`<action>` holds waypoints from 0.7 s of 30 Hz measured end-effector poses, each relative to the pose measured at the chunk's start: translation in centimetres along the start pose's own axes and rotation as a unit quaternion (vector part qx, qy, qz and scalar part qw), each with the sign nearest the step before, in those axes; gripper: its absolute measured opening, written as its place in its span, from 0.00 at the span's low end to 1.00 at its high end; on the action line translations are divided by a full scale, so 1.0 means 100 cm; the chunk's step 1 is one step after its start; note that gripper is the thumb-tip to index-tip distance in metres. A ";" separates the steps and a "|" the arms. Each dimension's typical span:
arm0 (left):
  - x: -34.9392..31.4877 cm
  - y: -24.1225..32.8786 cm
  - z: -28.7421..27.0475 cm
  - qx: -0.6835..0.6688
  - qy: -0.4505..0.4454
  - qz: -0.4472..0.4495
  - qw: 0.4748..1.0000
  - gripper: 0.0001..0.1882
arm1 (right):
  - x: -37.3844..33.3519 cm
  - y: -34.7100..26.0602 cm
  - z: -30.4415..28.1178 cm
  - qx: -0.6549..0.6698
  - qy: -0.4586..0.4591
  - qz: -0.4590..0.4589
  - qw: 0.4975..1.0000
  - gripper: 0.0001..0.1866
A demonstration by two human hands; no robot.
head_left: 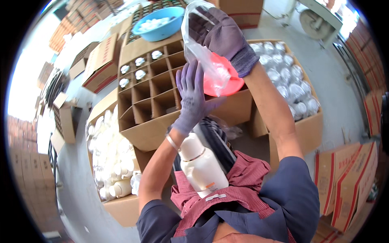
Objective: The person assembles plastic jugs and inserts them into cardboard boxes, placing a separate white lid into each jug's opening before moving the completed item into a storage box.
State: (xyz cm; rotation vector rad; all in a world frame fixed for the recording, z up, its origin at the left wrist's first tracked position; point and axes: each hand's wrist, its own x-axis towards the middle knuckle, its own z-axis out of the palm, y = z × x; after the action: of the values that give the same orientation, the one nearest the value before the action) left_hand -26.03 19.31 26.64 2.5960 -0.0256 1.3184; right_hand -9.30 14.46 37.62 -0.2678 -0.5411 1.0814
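Note:
My left hand (190, 91), in a purple-grey glove, is raised with its fingers stretched upward and apart beside a clear plastic bag (198, 52). Higher up, my right hand (225, 38), in a darker glove, holds the bag, whose film covers part of the fingers. Behind the bag lies a round, bright pink-red dish-like piece (229, 86), partly hidden. Below it stands a carton (154, 131) with cardboard dividers; several cells hold bottles with shiny silver tops (140, 74). A white plastic bottle (204, 170) with a wide cap rests against my lap.
A blue basin (158, 34) of small white pieces sits at the far side. An open box of white bottles (111, 158) stands at left; one of clear, silvery-looking containers (283, 73) stands at right. Flat cartons (344, 178) lean at lower right, and a wheeled machine (314, 24) stands beyond.

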 end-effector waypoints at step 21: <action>-0.226 0.077 -0.145 -0.149 -0.035 -0.259 0.954 0.14 | -0.288 0.170 -0.083 -0.782 0.018 -0.180 0.597 0.09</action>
State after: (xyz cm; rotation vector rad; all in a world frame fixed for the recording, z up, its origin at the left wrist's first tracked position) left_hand -51.92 12.85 18.32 2.1826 0.3865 0.9468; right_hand -28.05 -2.96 14.58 -1.6446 -1.3525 -0.1076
